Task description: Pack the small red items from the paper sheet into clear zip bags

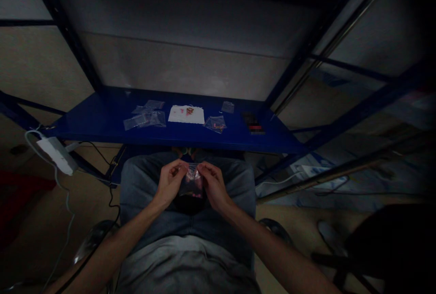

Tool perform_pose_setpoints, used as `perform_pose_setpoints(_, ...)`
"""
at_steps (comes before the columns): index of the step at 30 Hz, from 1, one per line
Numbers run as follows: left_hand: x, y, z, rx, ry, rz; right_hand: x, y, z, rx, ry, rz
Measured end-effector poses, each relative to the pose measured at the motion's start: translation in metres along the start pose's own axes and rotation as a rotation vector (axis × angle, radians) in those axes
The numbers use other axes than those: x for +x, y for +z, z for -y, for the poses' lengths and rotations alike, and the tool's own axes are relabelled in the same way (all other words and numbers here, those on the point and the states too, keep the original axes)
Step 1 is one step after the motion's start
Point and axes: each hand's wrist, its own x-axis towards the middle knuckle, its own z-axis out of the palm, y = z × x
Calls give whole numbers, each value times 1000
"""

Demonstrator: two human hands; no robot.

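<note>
Okay so the person is sitting with their jeans (143, 194) right under a blue metal shelf (218, 138), and both hands are busy up over their lap. The left hand (169, 182) and right hand (213, 185) are pinching the top corners of a small clear zip bag (192, 181), so neither one is letting go, and it's dangling between them with some pink bits (194, 181) sitting inside. Looks to me like they're working on the bag's top edge, though I can't tell if the seal is open or closed. Next move probably calls for a steady two-handed pinch so nothing spills. Over on the shelf they're keeping a white card (186, 114), a bunch of clear bags (145, 117) and a dark flat box (253, 123).
</note>
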Motion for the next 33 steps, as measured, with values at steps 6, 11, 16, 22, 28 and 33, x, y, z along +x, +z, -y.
perform_pose_setpoints(6, 8, -4, 9, 70, -14, 136, 3, -2, -9, -76, -2, 153)
perform_pose_setpoints(11, 8, -6, 10, 102, 16, 251, 2, -7, -3, -138, -25, 196)
perform_pose_setpoints(16, 7, -9, 10, 127, 12, 360, 6, -15, -5, -127, 1, 258)
perform_pose_setpoints(22, 5, -7, 8, 204, 43, 202, 15, -16, -4, -240, -90, 157)
perform_pose_setpoints(28, -1, -19, -19, 168, 115, 109, 18, -13, 36, -375, -103, 322)
perform_pose_setpoints(33, 4, -21, -17, -20, 28, 241, 46, 3, 70, -587, -352, 300)
